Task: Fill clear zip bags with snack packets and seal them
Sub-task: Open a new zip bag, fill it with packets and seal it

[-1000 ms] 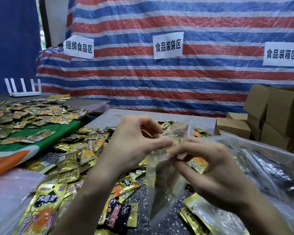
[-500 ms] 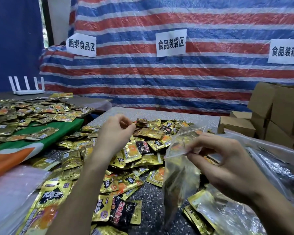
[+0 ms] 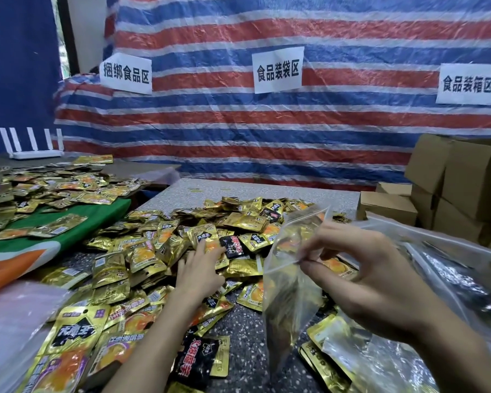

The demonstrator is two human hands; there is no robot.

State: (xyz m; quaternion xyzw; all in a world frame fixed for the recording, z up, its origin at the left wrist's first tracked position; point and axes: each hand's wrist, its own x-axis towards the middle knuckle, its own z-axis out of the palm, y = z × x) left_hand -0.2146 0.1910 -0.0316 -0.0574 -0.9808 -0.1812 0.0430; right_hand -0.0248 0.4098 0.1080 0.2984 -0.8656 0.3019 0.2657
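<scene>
The right hand (image 3: 363, 276) pinches the upper rim of a thin, crinkled clear zip bag (image 3: 287, 302) between thumb and fingers; the bag hangs limp above the speckled bench (image 3: 244, 330), mouth gaping. The left hand (image 3: 199, 269) lies with its fingers fairly straight on the heap of glossy gold and black foil snack packets (image 3: 159, 251). Brown cardboard boxes (image 3: 465, 180) are stacked at the right.

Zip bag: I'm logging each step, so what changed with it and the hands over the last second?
The left hand let go of the zip bag and moved down and forward onto the packet pile, resting on packets, none lifted. The right hand still pinches the bag's rim, holding it up, mouth open.
</scene>
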